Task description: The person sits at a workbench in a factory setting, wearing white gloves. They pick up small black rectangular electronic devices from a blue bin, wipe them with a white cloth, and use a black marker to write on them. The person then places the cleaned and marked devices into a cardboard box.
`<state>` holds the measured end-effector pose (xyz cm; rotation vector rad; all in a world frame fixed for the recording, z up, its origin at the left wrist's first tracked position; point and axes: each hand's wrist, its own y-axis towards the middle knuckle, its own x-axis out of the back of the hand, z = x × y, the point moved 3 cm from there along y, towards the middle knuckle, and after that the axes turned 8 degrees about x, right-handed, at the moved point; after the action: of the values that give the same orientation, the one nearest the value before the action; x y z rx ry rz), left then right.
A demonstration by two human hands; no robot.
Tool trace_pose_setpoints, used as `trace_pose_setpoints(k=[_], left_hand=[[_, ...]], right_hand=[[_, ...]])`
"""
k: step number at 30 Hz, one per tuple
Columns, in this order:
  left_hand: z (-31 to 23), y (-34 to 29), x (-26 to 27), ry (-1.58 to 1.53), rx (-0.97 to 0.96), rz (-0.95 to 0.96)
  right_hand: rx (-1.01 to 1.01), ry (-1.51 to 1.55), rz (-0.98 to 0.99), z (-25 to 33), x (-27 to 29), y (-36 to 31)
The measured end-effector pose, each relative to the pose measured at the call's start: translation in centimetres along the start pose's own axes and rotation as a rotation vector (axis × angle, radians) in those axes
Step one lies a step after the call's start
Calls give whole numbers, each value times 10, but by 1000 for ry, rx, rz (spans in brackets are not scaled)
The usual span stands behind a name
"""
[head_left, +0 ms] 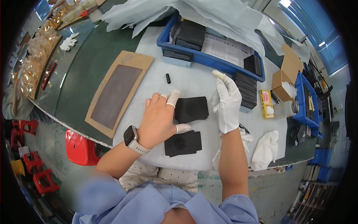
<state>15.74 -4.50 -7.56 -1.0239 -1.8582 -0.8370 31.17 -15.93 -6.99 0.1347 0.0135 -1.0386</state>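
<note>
My left hand, with pale finger cots on thumb and index finger and a watch on the wrist, holds the left side of a black card stack. Its index finger lies at the top left corner, its thumb at the lower edge. Just below, nearer me, is a second small black stack, its edges unevenly lined up, with a faint round mark on top. To the right of the upper stack, my right hand is raised in a white glove with a cot on one fingertip. Its fingers look apart, with nothing visible in them.
A blue tray holding black stacks stands at the back. More black pieces stand beside my right hand. A brown board with a dark pad lies left; a black cap-like cylinder lies behind. White cloth, a jar and boxes sit right.
</note>
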Motion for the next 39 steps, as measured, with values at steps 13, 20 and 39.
trace_pose_setpoints(k=[13,20,39], left_hand=[[26,0,11,-384,-76,-249],[27,-1,13,-388,-70,-299],[23,-3,12,-324,-84,-296]], right_hand=[[105,77,-108,1,6,1],[134,5,-108,-1,4,-2],[55,81,148,4,3,-3]])
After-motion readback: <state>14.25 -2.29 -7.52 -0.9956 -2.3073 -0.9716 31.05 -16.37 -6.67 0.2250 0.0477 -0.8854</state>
